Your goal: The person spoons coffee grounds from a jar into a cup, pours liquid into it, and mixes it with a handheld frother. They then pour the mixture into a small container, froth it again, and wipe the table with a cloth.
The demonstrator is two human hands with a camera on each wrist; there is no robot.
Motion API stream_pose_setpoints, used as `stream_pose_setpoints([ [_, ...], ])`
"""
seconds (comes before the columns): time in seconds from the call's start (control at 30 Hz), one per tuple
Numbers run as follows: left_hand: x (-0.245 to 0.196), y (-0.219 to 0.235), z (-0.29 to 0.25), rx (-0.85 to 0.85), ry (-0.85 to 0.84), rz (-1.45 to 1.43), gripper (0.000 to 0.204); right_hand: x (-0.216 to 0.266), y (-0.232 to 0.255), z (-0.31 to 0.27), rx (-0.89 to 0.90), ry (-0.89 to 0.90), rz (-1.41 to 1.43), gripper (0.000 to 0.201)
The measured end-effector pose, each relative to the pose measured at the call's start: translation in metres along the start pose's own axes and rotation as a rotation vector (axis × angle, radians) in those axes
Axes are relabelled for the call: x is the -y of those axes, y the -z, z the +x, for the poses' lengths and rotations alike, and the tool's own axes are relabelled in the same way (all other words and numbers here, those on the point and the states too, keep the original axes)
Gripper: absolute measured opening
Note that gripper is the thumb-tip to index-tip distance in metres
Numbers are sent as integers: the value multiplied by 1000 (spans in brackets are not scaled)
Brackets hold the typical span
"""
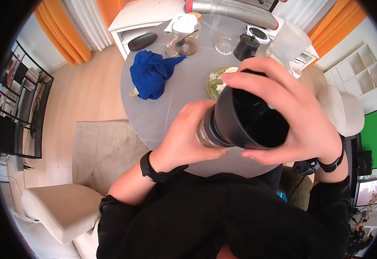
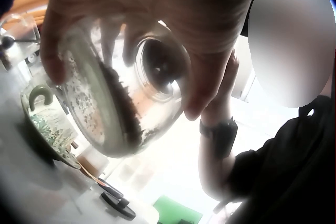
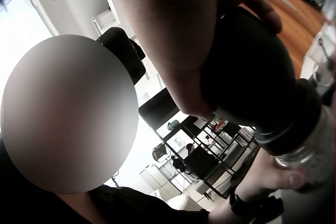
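Note:
Both hands hold a grinder-like object with a wide black upper part (image 1: 231, 116) and a glass jar below, tilted above the table. My left hand (image 1: 184, 134) grips the glass jar (image 2: 121, 92), which has dark grounds inside, seen in the left wrist view. The fingers and thumb of my right hand (image 1: 292, 108) curl round the black upper part (image 3: 252, 66). Its hollow top faces the head camera and looks dark inside.
On the grey table (image 1: 154, 116) lie a blue cloth (image 1: 150, 75), a glass jug (image 1: 184, 43), a glass dish (image 1: 226, 44), a black pot (image 1: 245, 47) and a green plate (image 1: 213, 82) partly behind the hands. A beige chair (image 1: 63, 207) stands at lower left.

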State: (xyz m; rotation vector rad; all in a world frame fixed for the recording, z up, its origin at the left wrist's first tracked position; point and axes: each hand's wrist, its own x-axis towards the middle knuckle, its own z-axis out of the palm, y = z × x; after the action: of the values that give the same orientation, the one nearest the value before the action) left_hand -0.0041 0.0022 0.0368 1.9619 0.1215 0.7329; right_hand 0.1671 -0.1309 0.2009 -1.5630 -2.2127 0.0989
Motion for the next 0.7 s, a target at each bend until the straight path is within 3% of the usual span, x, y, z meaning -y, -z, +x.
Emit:
stream_pose_setpoints([
  [0.27, 6, 4, 1, 15, 83, -17, 90, -22, -6, 4, 0, -14, 28, 88],
  [0.33, 8, 6, 0, 10, 111, -28, 91, -37, -3, 12, -104, -89, 175, 85],
  [0.4, 11, 11, 2, -11, 150, -58, 92, -53, -4, 23, -164, -324, 469, 77],
  [0.47, 13, 19, 6, -22, 128, -23, 92, -90, -6, 38, -211, -382, 446, 64],
  [0.5, 16, 24, 8, -26, 217, -71, 92, -103, -10, 47, -257, -468, 359, 64],
  [0.53, 20, 31, 11, -31, 305, -118, 92, -126, -21, 56, -312, -521, 341, 73],
  [0.57, 34, 37, 12, -53, 286, -126, 92, -149, -31, 66, -349, -564, 187, 101],
  [0.67, 63, 57, 15, -125, 302, -81, 91, -195, -71, 84, -360, -434, -101, 109],
  [0.7, 71, 64, 15, -131, 333, -71, 90, -203, -81, 89, -304, -470, -160, 108],
])
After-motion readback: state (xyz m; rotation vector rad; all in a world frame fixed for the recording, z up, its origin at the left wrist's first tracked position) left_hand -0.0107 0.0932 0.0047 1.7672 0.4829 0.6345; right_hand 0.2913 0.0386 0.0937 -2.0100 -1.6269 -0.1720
